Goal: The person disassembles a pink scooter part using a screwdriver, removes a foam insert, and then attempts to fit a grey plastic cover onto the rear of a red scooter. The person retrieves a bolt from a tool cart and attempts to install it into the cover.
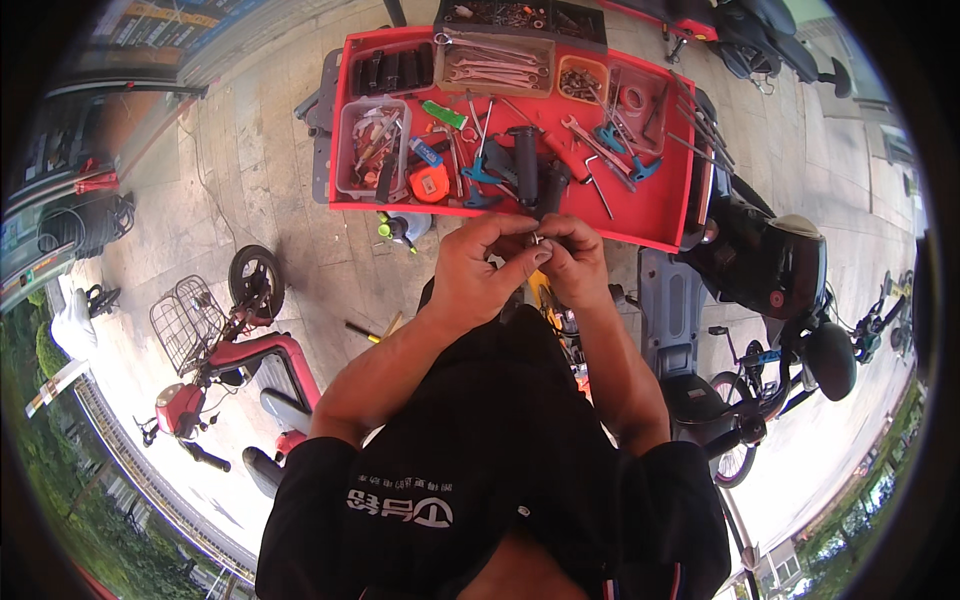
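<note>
My left hand [478, 268] and my right hand [579, 262] meet just in front of the red tool tray [645, 215]. Both are closed, thumbs and fingertips pinching around a small shiny metal piece [537, 239]; its exact kind is too small to make out. Right beyond my fingers in the tray lie a black cylindrical grip [526, 160] and a second dark cylinder [550, 190]. Close by are blue-handled T-shaped wrenches [483, 172], an orange tape measure [429, 183], a red-handled tool [566, 156] and an L-shaped hex key [598, 190].
Wrenches fill a bin [495, 68] at the tray's back; a clear box [372, 148] of loose parts stands on its left. A spray bottle [400, 229] is on the floor below. A red scooter [262, 355] stands left, a dark scooter [765, 265] right.
</note>
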Demonstrator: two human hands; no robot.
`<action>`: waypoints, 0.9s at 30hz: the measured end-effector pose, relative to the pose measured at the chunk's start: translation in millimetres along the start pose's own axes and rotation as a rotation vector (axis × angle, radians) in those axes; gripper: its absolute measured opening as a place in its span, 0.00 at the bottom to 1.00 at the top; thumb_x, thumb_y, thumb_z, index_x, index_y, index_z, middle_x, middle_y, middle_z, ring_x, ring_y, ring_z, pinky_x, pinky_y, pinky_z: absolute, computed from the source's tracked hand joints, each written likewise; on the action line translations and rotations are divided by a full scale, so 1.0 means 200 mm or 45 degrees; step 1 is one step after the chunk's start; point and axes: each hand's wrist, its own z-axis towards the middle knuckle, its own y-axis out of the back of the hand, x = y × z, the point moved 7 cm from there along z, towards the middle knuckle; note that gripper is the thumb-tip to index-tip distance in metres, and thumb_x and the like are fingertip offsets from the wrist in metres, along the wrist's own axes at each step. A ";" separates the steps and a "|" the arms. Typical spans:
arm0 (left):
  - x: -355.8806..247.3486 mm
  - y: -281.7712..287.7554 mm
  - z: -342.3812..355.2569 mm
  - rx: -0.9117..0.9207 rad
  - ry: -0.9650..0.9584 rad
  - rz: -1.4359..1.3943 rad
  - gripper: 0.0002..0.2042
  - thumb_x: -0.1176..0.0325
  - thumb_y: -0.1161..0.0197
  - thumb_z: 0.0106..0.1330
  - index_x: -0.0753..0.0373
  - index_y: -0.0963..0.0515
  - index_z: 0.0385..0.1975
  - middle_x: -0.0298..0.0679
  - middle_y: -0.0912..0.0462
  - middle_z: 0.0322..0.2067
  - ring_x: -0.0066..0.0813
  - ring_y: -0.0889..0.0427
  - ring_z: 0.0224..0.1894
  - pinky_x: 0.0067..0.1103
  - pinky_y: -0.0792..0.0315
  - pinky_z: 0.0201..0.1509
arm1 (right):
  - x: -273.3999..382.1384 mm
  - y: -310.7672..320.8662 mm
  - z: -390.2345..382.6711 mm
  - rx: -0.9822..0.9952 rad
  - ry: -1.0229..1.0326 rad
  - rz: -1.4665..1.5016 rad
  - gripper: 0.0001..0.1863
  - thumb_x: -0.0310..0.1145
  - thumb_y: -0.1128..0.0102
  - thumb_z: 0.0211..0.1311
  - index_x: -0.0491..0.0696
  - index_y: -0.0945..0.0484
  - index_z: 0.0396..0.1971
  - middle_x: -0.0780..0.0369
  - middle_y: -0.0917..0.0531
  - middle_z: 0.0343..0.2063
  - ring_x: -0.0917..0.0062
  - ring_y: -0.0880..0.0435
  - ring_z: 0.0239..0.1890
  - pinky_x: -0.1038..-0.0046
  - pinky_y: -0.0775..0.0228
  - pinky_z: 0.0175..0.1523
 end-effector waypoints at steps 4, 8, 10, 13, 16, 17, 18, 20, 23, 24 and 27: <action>-0.06 -0.14 -0.30 0.040 -0.096 0.064 0.14 0.81 0.37 0.60 0.69 0.26 0.47 0.39 0.18 0.37 0.22 0.19 0.40 0.18 0.25 0.46 | -0.02 -0.02 -0.31 0.049 -0.150 0.297 0.06 0.26 0.40 0.60 0.45 0.23 0.36 0.68 0.23 0.29 0.89 0.29 0.26 0.84 0.38 0.28; -0.02 -0.22 -0.51 0.076 0.076 -0.268 0.10 0.80 0.41 0.63 0.67 0.25 0.44 0.37 0.18 0.36 0.21 0.20 0.34 0.18 0.24 0.40 | -0.02 -0.06 -0.53 0.127 -0.240 0.536 0.05 0.27 0.40 0.60 0.46 0.23 0.36 0.69 0.24 0.27 0.89 0.32 0.22 0.85 0.42 0.25; 0.02 -0.23 -0.59 0.100 0.204 -0.474 0.09 0.79 0.43 0.64 0.66 0.24 0.43 0.36 0.18 0.36 0.21 0.20 0.31 0.19 0.25 0.37 | -0.01 -0.08 -0.59 0.203 -0.286 0.571 0.04 0.27 0.40 0.61 0.47 0.22 0.35 0.69 0.23 0.27 0.88 0.32 0.22 0.85 0.42 0.25; 0.08 -0.24 -0.71 0.016 0.355 -0.723 0.07 0.76 0.43 0.65 0.65 0.24 0.42 0.36 0.18 0.35 0.23 0.21 0.29 0.20 0.24 0.35 | -0.01 -0.14 -0.66 0.304 -0.293 0.558 0.04 0.27 0.39 0.61 0.47 0.22 0.36 0.69 0.22 0.27 0.88 0.29 0.24 0.85 0.40 0.26; 0.12 -0.22 -0.81 -0.037 0.407 -0.906 0.07 0.75 0.42 0.65 0.65 0.24 0.41 0.37 0.18 0.35 0.24 0.19 0.30 0.20 0.23 0.35 | -0.04 -0.16 -0.72 0.336 -0.349 0.449 0.05 0.26 0.38 0.60 0.46 0.22 0.35 0.68 0.21 0.28 0.87 0.27 0.26 0.84 0.39 0.29; 0.14 -0.21 -0.84 -0.063 0.427 -0.943 0.06 0.75 0.41 0.65 0.64 0.24 0.41 0.37 0.18 0.34 0.25 0.19 0.30 0.20 0.23 0.35 | -0.06 -0.17 -0.73 0.353 -0.426 0.394 0.05 0.26 0.38 0.59 0.45 0.22 0.34 0.67 0.21 0.29 0.87 0.27 0.27 0.83 0.38 0.30; 0.15 -0.20 -0.88 -0.080 0.416 -0.930 0.06 0.75 0.41 0.65 0.64 0.24 0.41 0.37 0.17 0.34 0.25 0.19 0.30 0.20 0.23 0.35 | -0.06 -0.18 -0.74 0.412 -0.454 0.382 0.05 0.26 0.37 0.58 0.45 0.22 0.33 0.67 0.21 0.30 0.86 0.27 0.28 0.82 0.38 0.31; 0.18 -0.15 -0.95 -0.148 0.440 -0.883 0.07 0.75 0.41 0.65 0.64 0.24 0.41 0.38 0.17 0.34 0.25 0.18 0.31 0.20 0.22 0.35 | -0.06 -0.21 -0.73 0.529 -0.399 0.127 0.05 0.24 0.38 0.59 0.44 0.21 0.35 0.67 0.20 0.29 0.86 0.25 0.29 0.82 0.34 0.33; 0.19 -0.09 -1.06 -0.198 0.372 -0.876 0.07 0.74 0.41 0.65 0.64 0.24 0.41 0.38 0.17 0.34 0.26 0.17 0.31 0.19 0.22 0.34 | -0.09 -0.29 -0.73 0.764 -0.371 -0.053 0.05 0.23 0.37 0.59 0.43 0.21 0.35 0.67 0.20 0.29 0.85 0.24 0.31 0.82 0.32 0.35; 0.21 -0.07 -1.10 -0.207 0.387 -0.886 0.06 0.74 0.41 0.65 0.64 0.24 0.41 0.38 0.18 0.34 0.25 0.18 0.31 0.19 0.22 0.34 | -0.11 -0.32 -0.74 0.848 -0.391 -0.089 0.05 0.23 0.37 0.58 0.43 0.21 0.35 0.67 0.20 0.30 0.85 0.23 0.31 0.81 0.31 0.36; 0.27 0.03 -1.22 -0.278 0.352 -0.936 0.07 0.73 0.41 0.65 0.63 0.24 0.41 0.38 0.18 0.33 0.25 0.18 0.31 0.20 0.22 0.34 | -0.22 -0.45 -0.76 0.937 -0.431 -0.160 0.05 0.22 0.37 0.58 0.42 0.21 0.34 0.67 0.20 0.29 0.85 0.22 0.31 0.81 0.30 0.37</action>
